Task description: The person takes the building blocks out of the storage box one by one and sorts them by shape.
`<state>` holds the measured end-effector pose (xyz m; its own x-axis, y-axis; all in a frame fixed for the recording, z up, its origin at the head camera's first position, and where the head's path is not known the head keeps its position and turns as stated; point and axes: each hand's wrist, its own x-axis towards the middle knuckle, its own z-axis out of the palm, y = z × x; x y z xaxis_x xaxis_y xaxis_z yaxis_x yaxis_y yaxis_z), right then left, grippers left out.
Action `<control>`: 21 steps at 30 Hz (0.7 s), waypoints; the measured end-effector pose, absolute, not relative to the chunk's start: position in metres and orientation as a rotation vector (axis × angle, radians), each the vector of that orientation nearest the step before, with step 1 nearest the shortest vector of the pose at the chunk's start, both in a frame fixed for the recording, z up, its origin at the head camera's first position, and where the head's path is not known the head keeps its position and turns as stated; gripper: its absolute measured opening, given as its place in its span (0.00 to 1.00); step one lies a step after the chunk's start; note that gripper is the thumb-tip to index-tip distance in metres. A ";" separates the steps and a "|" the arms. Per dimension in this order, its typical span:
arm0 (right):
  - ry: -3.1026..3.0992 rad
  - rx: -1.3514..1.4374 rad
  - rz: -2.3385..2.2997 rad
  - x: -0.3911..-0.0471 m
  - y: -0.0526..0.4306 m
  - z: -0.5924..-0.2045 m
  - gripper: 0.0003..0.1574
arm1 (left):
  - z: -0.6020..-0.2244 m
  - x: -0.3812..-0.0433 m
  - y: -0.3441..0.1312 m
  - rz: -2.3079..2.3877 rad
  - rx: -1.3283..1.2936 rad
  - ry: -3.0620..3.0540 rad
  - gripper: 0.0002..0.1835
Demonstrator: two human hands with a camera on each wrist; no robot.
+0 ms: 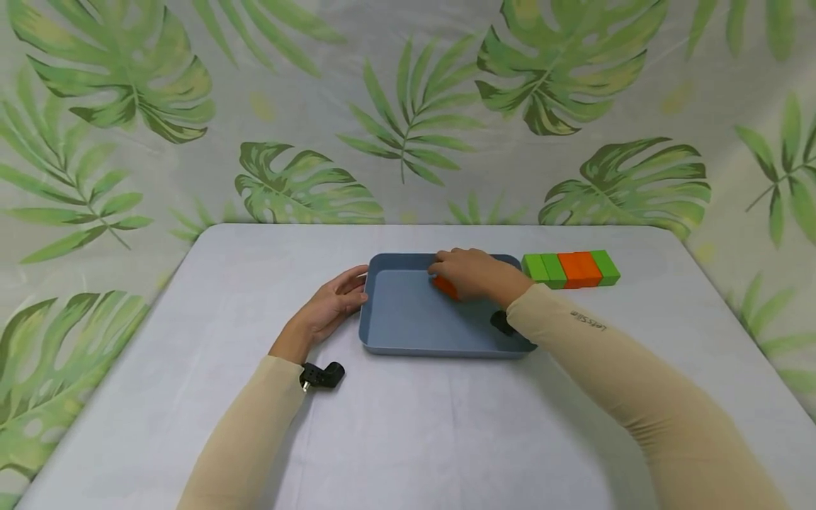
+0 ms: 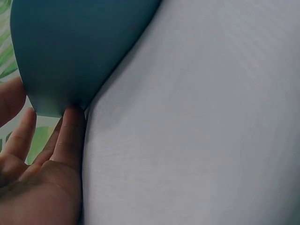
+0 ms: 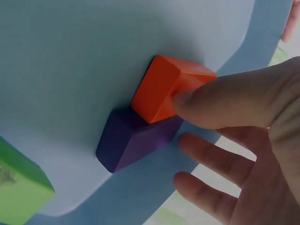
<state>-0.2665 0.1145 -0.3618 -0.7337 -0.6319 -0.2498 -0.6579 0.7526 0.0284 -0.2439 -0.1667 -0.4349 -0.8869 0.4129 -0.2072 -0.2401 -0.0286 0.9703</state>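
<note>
With thumb and fingers, my right hand (image 1: 470,275) pinches an orange block (image 3: 157,91) inside the blue-grey tray (image 1: 408,319), close to its far wall. A dark purple block (image 3: 133,140) sits against the orange one in the right wrist view, but the hand covers it in the head view. My left hand (image 1: 333,303) rests beside the tray's left end, its extended fingers touching the outer wall. In the left wrist view, fingertips (image 2: 72,117) meet the bottom corner of that wall.
A row of green and orange blocks (image 1: 580,270) lies on the white table (image 1: 408,425) just right of the tray. A green block (image 3: 21,187) overlaps the tray in the right wrist view. Behind the table hangs a leaf-patterned cloth (image 1: 421,170).
</note>
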 end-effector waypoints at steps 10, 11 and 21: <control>2.712 -1.005 0.180 -0.268 0.115 -0.367 0.32 | -0.437 -0.245 -0.166 1.973 0.166 1.808 0.38; 2.707 -1.010 0.187 -0.268 0.116 -0.367 0.32 | -0.437 -0.245 -0.166 1.971 0.167 1.811 0.38; 2.646 -0.920 0.250 -0.263 0.119 -0.368 0.43 | -0.438 -0.244 -0.166 1.974 0.171 1.827 0.37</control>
<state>-0.2633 0.1192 -0.3678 -0.7381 -0.5704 -0.3604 -0.6279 0.7762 0.0573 -0.2441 -0.1661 -0.4382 -0.8945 0.3978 -0.2041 -0.2342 -0.0280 0.9718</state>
